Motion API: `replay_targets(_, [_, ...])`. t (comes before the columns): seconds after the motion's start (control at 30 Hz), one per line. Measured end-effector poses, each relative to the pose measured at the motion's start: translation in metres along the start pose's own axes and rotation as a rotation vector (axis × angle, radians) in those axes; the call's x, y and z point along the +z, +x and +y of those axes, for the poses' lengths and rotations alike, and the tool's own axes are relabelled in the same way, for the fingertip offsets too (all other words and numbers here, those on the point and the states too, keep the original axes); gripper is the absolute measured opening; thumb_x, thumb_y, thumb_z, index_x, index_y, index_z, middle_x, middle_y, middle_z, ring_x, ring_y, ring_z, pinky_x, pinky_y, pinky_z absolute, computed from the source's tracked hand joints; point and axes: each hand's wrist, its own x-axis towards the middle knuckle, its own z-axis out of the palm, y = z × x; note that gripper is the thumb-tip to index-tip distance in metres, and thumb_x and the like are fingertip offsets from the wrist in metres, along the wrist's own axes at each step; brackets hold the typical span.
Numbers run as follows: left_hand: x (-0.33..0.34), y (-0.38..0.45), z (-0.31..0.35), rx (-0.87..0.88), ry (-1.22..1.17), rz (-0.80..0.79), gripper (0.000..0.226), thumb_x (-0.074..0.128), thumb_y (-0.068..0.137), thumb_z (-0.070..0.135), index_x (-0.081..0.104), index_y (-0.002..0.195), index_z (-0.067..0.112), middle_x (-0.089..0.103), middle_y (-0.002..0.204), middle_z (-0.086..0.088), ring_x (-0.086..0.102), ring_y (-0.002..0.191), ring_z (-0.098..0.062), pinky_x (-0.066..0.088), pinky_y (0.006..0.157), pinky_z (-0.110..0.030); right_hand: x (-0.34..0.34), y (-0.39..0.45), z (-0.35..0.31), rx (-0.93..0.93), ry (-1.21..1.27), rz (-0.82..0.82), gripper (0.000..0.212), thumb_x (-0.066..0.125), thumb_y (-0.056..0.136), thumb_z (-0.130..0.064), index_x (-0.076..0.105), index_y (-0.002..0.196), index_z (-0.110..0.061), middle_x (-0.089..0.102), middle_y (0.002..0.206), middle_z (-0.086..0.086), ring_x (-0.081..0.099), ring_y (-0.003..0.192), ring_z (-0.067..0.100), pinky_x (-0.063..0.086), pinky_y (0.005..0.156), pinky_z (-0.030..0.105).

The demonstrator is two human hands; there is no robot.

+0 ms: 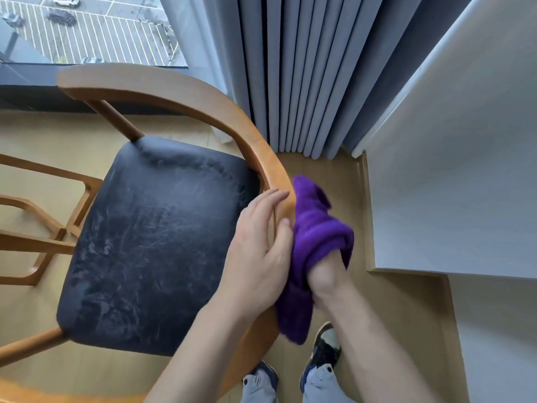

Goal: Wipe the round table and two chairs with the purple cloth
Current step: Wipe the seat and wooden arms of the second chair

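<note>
A wooden chair with a curved backrest rail (pixel 180 97) and a scuffed black seat (pixel 157 245) stands below me. My left hand (pixel 261 242) rests on the rail's right part, fingers straight along the inner side and thumb on top. My right hand (pixel 325 274) grips the bunched purple cloth (pixel 316 228) and holds it against the outer side of the same rail. The cloth wraps most of that hand, so its fingers are hidden. The round table's wooden edge (pixel 35 394) shows at the bottom left.
Grey curtains (pixel 305 77) hang just behind the chair. A white wall (pixel 453 170) juts out close on the right. A second chair's wooden frame (pixel 32 237) stands at the left. A window is at the top left. My shoes (pixel 322 353) stand on the beige floor.
</note>
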Motion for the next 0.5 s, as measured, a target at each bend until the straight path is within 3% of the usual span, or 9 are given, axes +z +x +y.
replay_targets(0.03, [0.001,0.008,-0.001,-0.019,-0.041,0.003,0.045,0.041,0.1,0.033,0.054,0.143,0.026,0.054,0.145,0.012,0.045,0.14,-0.008,0.038,0.117,-0.039,0.003,-0.004,-0.007,0.055,-0.045,-0.064,0.025,0.03,0.107,0.002,0.049,0.101,-0.012,0.043,0.079,-0.002,0.048,0.079,0.014,0.044,0.078,0.018])
replay_targets(0.1, [0.004,0.022,-0.002,-0.049,-0.097,0.023,0.049,0.035,0.101,0.033,0.054,0.145,0.022,0.053,0.149,0.008,0.043,0.142,-0.01,0.035,0.119,-0.042,-0.01,0.017,-0.012,0.042,-0.12,-0.024,0.032,0.033,0.106,0.005,0.048,0.131,-0.009,0.047,0.089,-0.006,0.053,0.082,0.015,0.044,0.074,0.007])
replay_targets(0.13, [0.006,0.027,-0.003,-0.059,-0.114,0.025,0.05,0.034,0.101,0.033,0.053,0.147,0.021,0.049,0.153,0.008,0.04,0.144,-0.006,0.032,0.121,-0.04,-0.016,0.022,-0.014,0.064,-0.139,0.038,0.037,0.034,0.107,0.004,0.044,0.142,-0.003,0.055,0.104,-0.001,0.058,0.093,0.016,0.045,0.079,0.007])
replay_targets(0.2, [0.01,0.032,-0.005,-0.068,-0.115,0.012,0.052,0.035,0.103,0.034,0.047,0.152,0.023,0.038,0.161,0.013,0.029,0.147,0.005,0.025,0.125,-0.035,-0.007,0.012,-0.027,-0.009,-0.048,-0.154,0.038,0.037,0.107,-0.001,0.043,0.144,-0.001,0.058,0.135,0.011,0.058,0.122,0.023,0.046,0.099,0.02])
replay_targets(0.23, [0.011,0.031,-0.007,-0.069,-0.109,-0.003,0.052,0.037,0.105,0.035,0.042,0.155,0.026,0.031,0.164,0.017,0.024,0.148,0.009,0.022,0.126,-0.032,0.005,0.007,-0.028,-0.022,-0.006,-0.172,0.037,0.04,0.104,-0.011,0.046,0.14,-0.003,0.06,0.135,0.009,0.057,0.125,0.018,0.046,0.103,0.022])
replay_targets(0.33, [0.015,0.027,-0.013,-0.066,-0.056,-0.048,0.055,0.039,0.105,0.037,0.03,0.16,0.034,0.016,0.164,0.032,0.014,0.146,0.018,0.017,0.121,-0.018,0.004,-0.016,0.006,-0.049,0.152,-0.106,0.055,0.045,0.093,-0.042,0.053,0.132,-0.003,0.075,0.108,-0.01,0.064,0.109,0.001,0.052,0.099,0.022])
replay_targets(0.4, [0.016,0.025,-0.016,-0.067,-0.016,-0.051,0.058,0.037,0.103,0.04,0.027,0.16,0.037,0.011,0.163,0.038,0.012,0.144,0.021,0.014,0.113,-0.007,-0.007,-0.04,0.028,0.024,0.07,-0.014,0.075,0.059,0.092,-0.058,0.05,0.134,0.003,0.075,0.098,0.003,0.063,0.102,0.004,0.054,0.094,0.029])
replay_targets(0.43, [0.017,0.025,-0.017,-0.067,0.0,-0.045,0.058,0.037,0.103,0.04,0.026,0.16,0.038,0.01,0.162,0.038,0.012,0.144,0.022,0.013,0.11,-0.003,-0.012,-0.044,0.029,0.034,-0.048,0.054,0.068,0.065,0.092,-0.052,0.05,0.133,0.0,0.073,0.103,0.004,0.063,0.102,0.005,0.053,0.089,0.022])
replay_targets(0.5, [0.017,0.025,-0.016,-0.059,0.038,-0.033,0.058,0.036,0.103,0.041,0.025,0.16,0.039,0.009,0.162,0.039,0.011,0.144,0.022,0.011,0.105,0.005,-0.026,-0.039,0.018,0.078,-0.435,0.183,0.03,0.059,0.097,-0.016,0.059,0.125,-0.006,0.07,0.112,0.006,0.066,0.104,0.017,0.049,0.078,0.016])
